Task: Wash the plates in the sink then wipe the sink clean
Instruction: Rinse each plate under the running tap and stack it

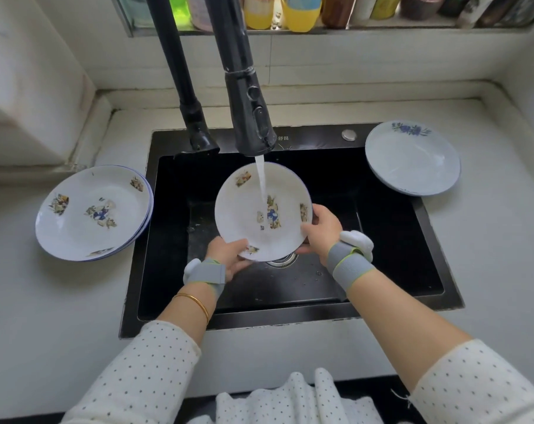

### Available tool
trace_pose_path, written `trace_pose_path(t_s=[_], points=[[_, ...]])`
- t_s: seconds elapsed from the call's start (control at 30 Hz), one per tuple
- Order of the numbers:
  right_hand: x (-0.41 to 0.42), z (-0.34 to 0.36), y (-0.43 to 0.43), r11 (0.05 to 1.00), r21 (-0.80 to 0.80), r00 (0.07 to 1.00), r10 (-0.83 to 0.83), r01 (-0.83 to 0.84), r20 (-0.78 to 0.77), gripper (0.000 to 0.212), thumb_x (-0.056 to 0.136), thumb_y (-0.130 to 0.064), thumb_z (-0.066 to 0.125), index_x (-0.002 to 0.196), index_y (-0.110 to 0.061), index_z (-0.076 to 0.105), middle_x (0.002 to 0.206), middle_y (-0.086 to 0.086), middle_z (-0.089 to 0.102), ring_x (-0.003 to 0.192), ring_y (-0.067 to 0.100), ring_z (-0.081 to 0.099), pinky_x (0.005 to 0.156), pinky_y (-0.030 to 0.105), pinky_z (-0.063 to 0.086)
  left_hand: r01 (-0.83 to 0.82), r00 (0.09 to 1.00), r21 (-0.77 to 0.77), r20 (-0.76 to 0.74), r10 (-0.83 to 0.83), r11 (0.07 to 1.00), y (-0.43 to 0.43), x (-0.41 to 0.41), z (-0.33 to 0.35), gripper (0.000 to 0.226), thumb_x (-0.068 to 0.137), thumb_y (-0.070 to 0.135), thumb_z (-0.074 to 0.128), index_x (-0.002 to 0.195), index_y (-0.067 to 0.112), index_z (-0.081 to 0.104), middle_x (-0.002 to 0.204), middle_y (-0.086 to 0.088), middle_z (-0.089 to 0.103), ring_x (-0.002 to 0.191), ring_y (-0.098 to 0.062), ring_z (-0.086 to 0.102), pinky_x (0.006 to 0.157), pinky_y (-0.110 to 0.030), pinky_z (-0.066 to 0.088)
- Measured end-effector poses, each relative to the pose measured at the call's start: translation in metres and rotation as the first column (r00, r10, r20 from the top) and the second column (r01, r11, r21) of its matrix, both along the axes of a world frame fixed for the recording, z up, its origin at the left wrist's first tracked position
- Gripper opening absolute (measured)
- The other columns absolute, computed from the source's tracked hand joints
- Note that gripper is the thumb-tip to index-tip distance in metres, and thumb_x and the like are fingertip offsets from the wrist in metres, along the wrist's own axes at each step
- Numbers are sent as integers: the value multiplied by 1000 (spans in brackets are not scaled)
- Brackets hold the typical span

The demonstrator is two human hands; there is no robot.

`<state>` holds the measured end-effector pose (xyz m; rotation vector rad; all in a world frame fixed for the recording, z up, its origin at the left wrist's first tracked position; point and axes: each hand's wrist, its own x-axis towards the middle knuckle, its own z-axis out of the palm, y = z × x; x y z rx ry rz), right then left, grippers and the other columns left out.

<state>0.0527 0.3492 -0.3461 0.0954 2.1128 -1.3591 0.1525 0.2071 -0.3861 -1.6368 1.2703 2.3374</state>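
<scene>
— Anything to read down there?
— One mark only. It is printed pale on the black back ledge of my sink, just right of the tap head: two Chinese characters, 舒田.
— More beside it?
— Nothing further that I can read.
— The bottles on the window sill?
— Their labels are blurred and cut by the top edge; I make out no word on them.
— And the plate you hold?
— Small pictures in blue and brown. Whether any lettering sits among them I cannot tell.
</scene>
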Motion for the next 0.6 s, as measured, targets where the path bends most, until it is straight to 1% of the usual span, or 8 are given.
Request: trace_pose_path(t_s=[0.1,0.17,0.27,0.33,0.43,0.5,0.57,0.6], points=[[19,-27,-9,953,-168,928,-190,253,320,42,85,17,43,117,-9,50,115,14,59,103,41,61,43,32,57,-26,999,37,-26,27,999,16,-1,-2,36,89,-10,54,124,0,54,109,-14,64,91,-33,62,70,-43,56],[28,-39,-12,957,-138,885,-175,256,430,33,84,13,55,107,-10,50,96,11,61,79,28,65,38,23,52,15,1000,-30,-10,-16,999,16,1,1,36,87,-10,56,122,-3,56,108,-14,66,90,-33,64,69,-37,55],[17,-48,-3,996,-10,919,-83,93,385,14,83,-10,70,84,-11,57,66,5,53,29,6,39,31,10,31,235,972,-188,55,-229,954,-8,6,15,40,83,-14,55,122,-6,56,120,-18,63,105,-34,62,77,-35,55],[-3,-50,0,996,58,964,-83,71,251,15,84,-19,70,80,-12,58,64,7,53,31,11,42,34,13,33,330,944,-220,77,-321,918,-22,6,24,41,83,-15,54,122,-6,55,120,-19,63,104,-36,61,81,-39,55],[-3,-50,-16,985,131,981,-132,114,143,29,75,-34,69,94,-13,65,81,11,65,65,27,62,59,33,56,225,974,-174,33,-223,959,-14,2,22,49,83,-16,48,127,4,51,117,-15,62,99,-37,62,74,-43,57],[10,-55,-21,988,91,959,-144,125,243,31,76,-29,71,95,-5,65,76,9,62,51,20,55,47,23,49,135,991,-176,22,-133,975,-4,0,14,62,77,-16,49,133,11,45,126,-15,60,108,-38,60,87,-53,54],[16,-58,-12,995,95,929,-64,31,364,17,84,-18,70,85,-6,59,65,8,53,30,10,41,34,11,32,197,980,-189,28,-195,962,-3,1,19,67,76,-18,47,134,14,43,127,-15,59,112,-40,59,90,-57,51],[12,-60,-7,993,121,928,-32,-14,371,17,85,-19,70,87,-5,59,64,9,53,27,10,39,34,13,31,254,967,-179,24,-254,950,-7,1,24,65,77,-19,45,133,15,44,124,-15,60,110,-41,59,88,-57,52]])
